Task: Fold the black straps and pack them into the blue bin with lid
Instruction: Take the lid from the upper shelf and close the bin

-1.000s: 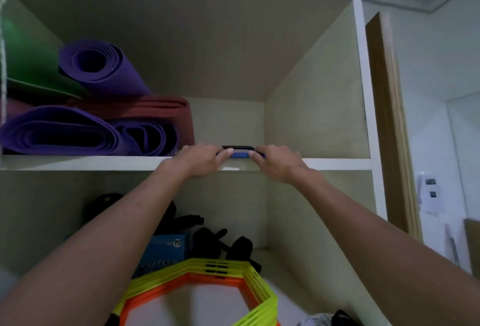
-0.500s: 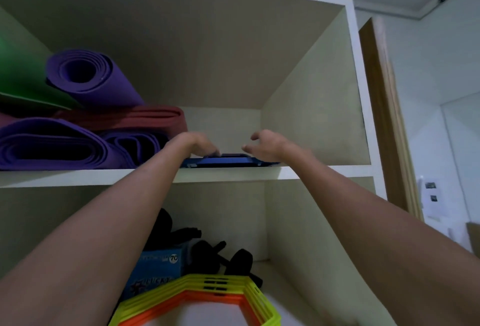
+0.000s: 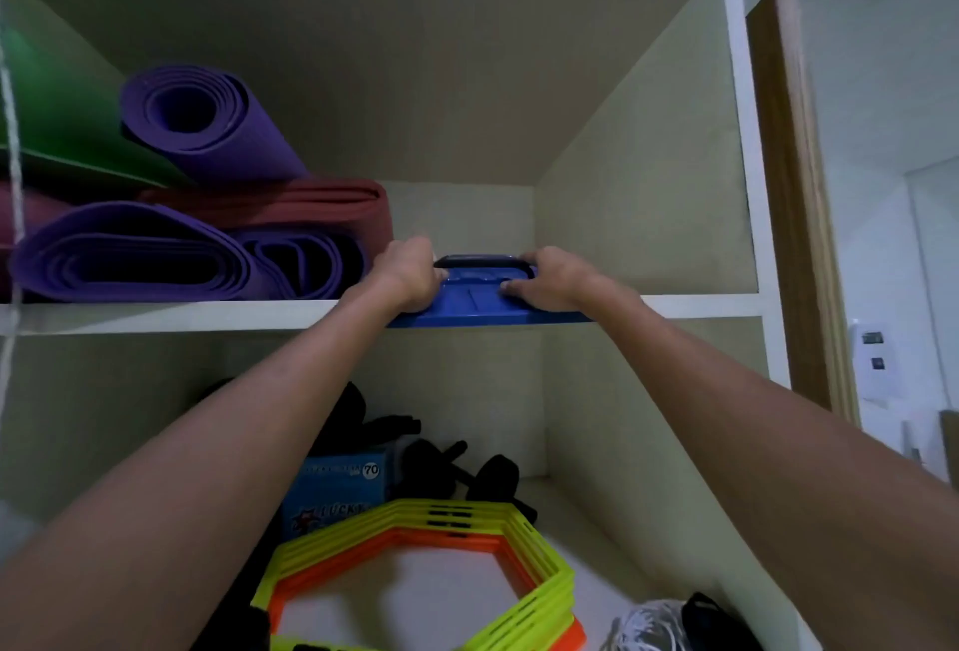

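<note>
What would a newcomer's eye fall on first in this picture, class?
Two bare arms reach up to a blue bin lid on the upper shelf, the left hand and right hand on it. Rolled purple mats lie left; yellow and orange hoops sit below.

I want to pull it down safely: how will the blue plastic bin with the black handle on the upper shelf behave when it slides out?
The blue plastic bin looks rigid, so it should slide as one piece. Its front edge already overhangs the white shelf, so it may tip forward. Both hands, left and right, rest on the lid; its weight cannot be judged.
</note>
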### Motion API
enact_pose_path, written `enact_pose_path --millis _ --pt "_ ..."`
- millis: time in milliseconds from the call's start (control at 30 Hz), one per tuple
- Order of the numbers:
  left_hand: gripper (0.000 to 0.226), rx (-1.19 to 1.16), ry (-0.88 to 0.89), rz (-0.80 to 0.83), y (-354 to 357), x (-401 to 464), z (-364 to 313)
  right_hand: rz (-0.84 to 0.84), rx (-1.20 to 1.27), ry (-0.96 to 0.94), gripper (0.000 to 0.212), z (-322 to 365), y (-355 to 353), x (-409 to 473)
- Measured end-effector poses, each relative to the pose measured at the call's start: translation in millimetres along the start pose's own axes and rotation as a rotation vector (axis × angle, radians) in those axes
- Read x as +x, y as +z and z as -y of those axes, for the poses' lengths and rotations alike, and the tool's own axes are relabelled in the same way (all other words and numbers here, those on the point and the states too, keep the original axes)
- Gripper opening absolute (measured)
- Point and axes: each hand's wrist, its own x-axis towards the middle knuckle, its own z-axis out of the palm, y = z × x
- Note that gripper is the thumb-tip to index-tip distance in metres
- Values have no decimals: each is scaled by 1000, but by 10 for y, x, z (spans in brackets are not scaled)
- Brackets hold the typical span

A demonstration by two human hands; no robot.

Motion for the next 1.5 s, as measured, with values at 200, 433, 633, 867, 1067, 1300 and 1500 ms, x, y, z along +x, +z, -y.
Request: enact_pose_path --millis 200,433,633,867,1067,1300,1500 --pt "22 50 162 -238 -31 -757 73 -225 137 -73 24 132 169 -658" --pt "48 120 116 -280 281 -1892 448 -387 201 -163 45 156 744 -1743" --pt "46 74 -87 -35 1073 -3224 989 -99 166 -102 51 -144 1837 -2816" --pt "50 160 -204 267 2148 -4476 1468 203 158 67 50 -676 3088 -3951" --pt "48 173 -248 399 2793 -5040 1762 341 152 149 50 -973 3743 -4489" --pt "47 188 -288 485 3223 -5328 2113 448 172 197 49 -1122 4349 -4732" --pt "75 137 -357 530 3406 -5661 2236 490 142 207 54 -1151 4624 -4958"
